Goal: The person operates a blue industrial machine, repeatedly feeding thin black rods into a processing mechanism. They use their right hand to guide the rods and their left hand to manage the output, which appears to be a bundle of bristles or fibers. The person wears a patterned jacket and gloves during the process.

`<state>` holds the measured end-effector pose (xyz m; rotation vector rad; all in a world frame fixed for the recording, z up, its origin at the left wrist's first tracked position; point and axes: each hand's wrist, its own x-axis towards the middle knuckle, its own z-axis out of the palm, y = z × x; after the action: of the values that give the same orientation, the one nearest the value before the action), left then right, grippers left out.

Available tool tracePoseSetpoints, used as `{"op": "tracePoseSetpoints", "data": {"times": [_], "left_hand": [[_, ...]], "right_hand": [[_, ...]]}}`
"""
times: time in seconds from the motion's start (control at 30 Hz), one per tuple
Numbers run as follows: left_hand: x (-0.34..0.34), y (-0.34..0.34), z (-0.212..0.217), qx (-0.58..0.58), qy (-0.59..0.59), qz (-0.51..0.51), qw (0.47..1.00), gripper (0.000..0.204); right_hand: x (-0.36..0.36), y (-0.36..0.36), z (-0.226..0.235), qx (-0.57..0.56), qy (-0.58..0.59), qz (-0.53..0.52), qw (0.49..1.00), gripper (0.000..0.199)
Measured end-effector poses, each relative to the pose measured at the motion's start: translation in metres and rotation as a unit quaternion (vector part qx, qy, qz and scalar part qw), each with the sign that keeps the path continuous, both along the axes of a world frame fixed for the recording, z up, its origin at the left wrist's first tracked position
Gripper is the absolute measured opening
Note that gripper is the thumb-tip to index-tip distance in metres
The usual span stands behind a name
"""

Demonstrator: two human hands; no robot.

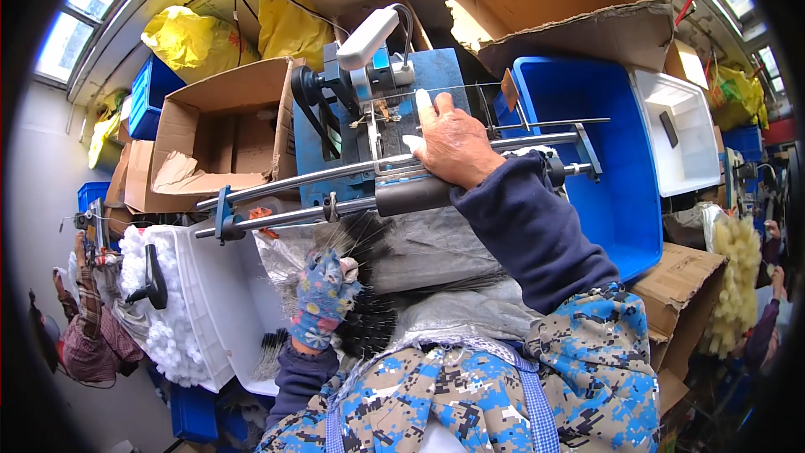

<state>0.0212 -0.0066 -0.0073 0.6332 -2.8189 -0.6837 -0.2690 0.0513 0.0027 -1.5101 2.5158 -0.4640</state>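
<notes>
My right hand (pixel 457 141), bare with white wraps on the thumb and a fingertip, lies over the sliding carriage of a bench machine (pixel 335 169). Its fingers stretch forward and are apart; nothing shows in its grip. A thin wire (pixel 470 85) runs across the machine just beyond the fingertips. Lower left, my left hand (pixel 323 295) wears a blue flowered glove, its fingers curled beside a bunch of black wire brushes (pixel 373 319). Fine wire stems fan upward from that bunch. What lies inside the glove's grip is partly hidden.
Two steel rails (pixel 302 216) cross in front of me. A blue bin (pixel 587 143) stands right, a cardboard box (pixel 222 138) left. A white tub (pixel 205 285) sits beside white fluffy brushes (pixel 172 327). Grey sheeting (pixel 444 252) covers my lap. Another person (pixel 88 335) is far left.
</notes>
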Motion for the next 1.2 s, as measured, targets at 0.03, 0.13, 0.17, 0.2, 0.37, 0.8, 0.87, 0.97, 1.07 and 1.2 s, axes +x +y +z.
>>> {"op": "tracePoseSetpoints", "data": {"times": [0.03,0.13,0.17,0.2,0.37,0.8,0.87,0.97,1.07,1.2], "left_hand": [[0.000,0.000,0.002,0.003,0.006,-0.002,1.000,0.024],[-0.003,0.000,0.009,0.024,0.039,-0.010,0.999,0.024],[-0.004,0.000,0.010,0.034,0.060,-0.009,0.998,0.025],[-0.005,0.000,0.012,0.045,0.080,-0.008,0.996,0.025],[-0.014,-0.001,0.029,-0.040,0.154,-0.046,0.986,0.027],[-0.007,0.004,0.013,0.087,0.156,0.020,0.984,0.030],[-0.004,0.005,0.014,0.154,0.159,0.028,0.975,0.031],[-0.010,0.008,0.026,0.155,0.169,0.034,0.973,0.032],[-0.014,0.009,0.036,0.136,0.168,0.011,0.976,0.028],[0.003,0.020,0.022,0.278,0.232,0.110,0.926,0.020]], "right_hand": [[0.004,-0.004,0.003,0.000,-0.006,0.002,1.000,0.065],[0.015,-0.014,0.002,0.006,0.004,0.017,1.000,0.066],[0.020,-0.020,0.001,-0.005,0.004,0.017,1.000,0.066],[0.027,-0.025,0.002,-0.030,-0.001,0.005,1.000,0.068],[0.034,-0.033,-0.005,-0.052,-0.001,0.022,0.998,0.068],[-0.049,0.023,0.017,-0.059,0.142,0.023,0.988,0.039],[-0.061,0.016,0.023,-0.050,0.180,-0.007,0.982,0.034],[-0.067,0.010,0.018,0.076,0.200,0.016,0.977,0.023],[-0.068,0.014,0.014,0.110,0.190,0.033,0.975,0.011],[-0.042,0.048,0.039,0.018,0.183,0.092,0.979,0.008]]}}
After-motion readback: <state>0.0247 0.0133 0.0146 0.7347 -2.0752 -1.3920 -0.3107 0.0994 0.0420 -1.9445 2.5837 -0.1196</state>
